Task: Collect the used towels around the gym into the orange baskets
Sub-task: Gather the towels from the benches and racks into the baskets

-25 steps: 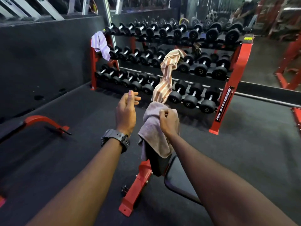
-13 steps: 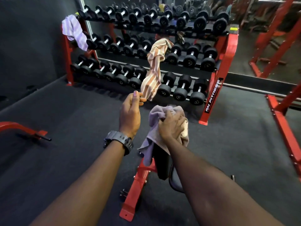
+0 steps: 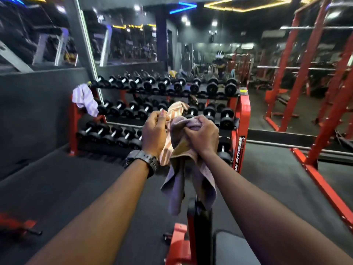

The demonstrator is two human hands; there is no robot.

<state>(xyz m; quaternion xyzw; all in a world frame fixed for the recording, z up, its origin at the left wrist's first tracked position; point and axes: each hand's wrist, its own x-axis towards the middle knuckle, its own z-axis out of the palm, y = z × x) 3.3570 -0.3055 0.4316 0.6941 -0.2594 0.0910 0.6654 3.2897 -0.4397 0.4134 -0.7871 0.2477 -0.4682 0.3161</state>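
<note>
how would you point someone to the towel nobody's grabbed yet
Find the red dumbbell rack along the mirrored wall. At its far left end, on the top corner, hangs a white towel with lilac stripes, the only cloth not in a hand.

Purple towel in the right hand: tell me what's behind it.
Behind the purple towel hangs the orange striped towel, held by the left hand, then the dumbbell rack. Its middle dumbbells are covered.

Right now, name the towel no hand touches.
The white striped towel, draped on the dumbbell rack's left end; the other two are held.
</note>
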